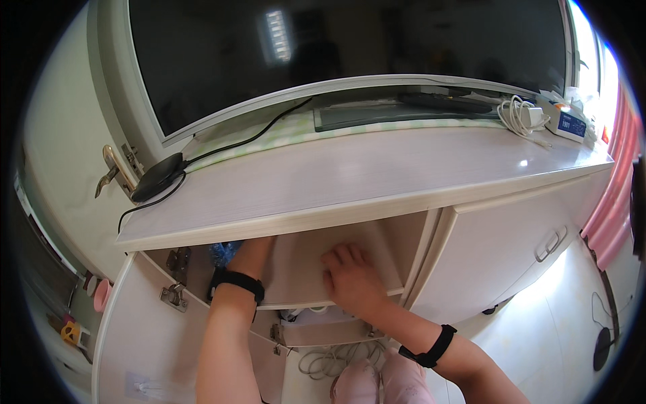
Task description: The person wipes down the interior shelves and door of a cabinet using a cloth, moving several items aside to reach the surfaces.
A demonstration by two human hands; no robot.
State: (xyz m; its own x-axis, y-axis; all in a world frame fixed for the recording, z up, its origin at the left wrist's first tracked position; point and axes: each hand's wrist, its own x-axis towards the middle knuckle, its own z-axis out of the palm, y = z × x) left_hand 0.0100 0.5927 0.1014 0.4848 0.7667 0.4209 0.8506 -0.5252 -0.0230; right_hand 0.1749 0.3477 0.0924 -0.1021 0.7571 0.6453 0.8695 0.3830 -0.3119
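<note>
My left hand [260, 250] reaches into the open cabinet [202, 276] under the tabletop. The cabinet's front edge hides its fingers, so whether it holds anything does not show. A crinkled blue thing, like a plastic bag [223, 254], lies just left of that wrist. On the pale shelf [296, 269] rests my right hand [351, 275], fingers loosely bent and apart, with nothing visible in it. Both forearms wear black straps. Beneath the shelf, a lower compartment [316, 330] holds white items too hidden to name.
The hinged left door [148, 337] hangs open; the right door [498, 249] is closed. On top are a television [350, 47], a black box with cables [159, 178], a coiled white cable [518, 116] and a blue-and-white box [566, 124]. A grey hose or cable [323, 363] lies on the floor.
</note>
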